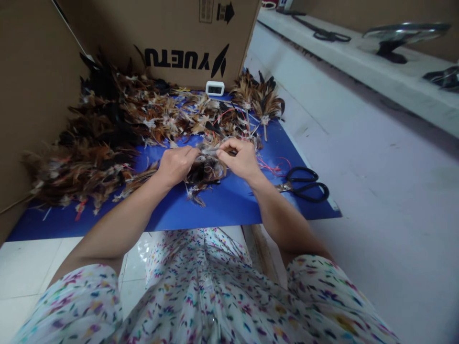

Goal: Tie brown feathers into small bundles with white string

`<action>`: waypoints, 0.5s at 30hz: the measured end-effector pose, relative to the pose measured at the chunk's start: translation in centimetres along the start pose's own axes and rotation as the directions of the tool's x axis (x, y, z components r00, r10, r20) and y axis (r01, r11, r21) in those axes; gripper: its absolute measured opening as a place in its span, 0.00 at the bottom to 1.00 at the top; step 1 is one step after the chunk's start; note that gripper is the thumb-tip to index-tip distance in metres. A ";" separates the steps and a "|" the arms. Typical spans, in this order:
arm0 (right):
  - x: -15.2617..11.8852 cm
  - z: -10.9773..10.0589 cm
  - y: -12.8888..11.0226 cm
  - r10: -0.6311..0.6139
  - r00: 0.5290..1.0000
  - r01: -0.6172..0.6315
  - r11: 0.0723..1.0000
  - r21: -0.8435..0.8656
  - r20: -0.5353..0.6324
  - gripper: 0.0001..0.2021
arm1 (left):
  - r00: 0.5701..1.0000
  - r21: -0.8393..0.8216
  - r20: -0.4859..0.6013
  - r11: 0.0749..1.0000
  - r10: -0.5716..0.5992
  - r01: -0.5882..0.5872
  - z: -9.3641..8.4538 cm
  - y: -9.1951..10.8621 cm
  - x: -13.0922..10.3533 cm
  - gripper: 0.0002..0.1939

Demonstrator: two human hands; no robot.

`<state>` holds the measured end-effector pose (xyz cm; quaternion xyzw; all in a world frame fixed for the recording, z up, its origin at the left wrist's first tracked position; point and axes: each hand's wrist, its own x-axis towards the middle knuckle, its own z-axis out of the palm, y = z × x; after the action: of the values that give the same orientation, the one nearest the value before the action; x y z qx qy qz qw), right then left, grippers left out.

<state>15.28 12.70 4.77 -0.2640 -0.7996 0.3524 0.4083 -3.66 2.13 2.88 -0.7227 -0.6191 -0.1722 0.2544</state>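
Near the middle of the blue board, my left hand (178, 165) is closed, thumb and fingertips pinching the left side of a fluffy grey-brown feather bunch (207, 168). My right hand (241, 156) faces it a short way off, its thumb and index finger pinched on the pale right side of the same bunch. The exact strands between the fingertips are too small to make out. Brown and black feathers hang below both hands. Right of my right hand lie loose red strings (271, 166) and black-handled scissors (304, 184).
Heaps of brown feathers (89, 162) cover the left and back of the blue board (215, 210). A small white digital clock (215, 89) stands before the cardboard box (118, 24). Two tied feather bundles (263, 98) lie at back right. A ledge (351, 57) runs along the right wall.
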 end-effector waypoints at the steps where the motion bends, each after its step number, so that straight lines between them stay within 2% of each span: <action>1: 0.0 0.1 0.1 0.002 1.000 -0.002 1.000 -0.002 -0.003 0.04 | 1.000 0.010 0.002 1.000 0.006 -0.006 0.0 0.1 0.0 0.14; 15: -0.1 0.2 -0.2 0.031 0.999 -0.031 0.999 -0.031 0.005 0.04 | 1.000 0.002 -0.021 1.000 -0.011 0.011 0.0 0.1 0.0 0.13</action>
<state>15.18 12.44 4.80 -0.2818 -0.8019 0.3471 0.3965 -3.58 2.09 2.87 -0.7171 -0.6207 -0.1804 0.2607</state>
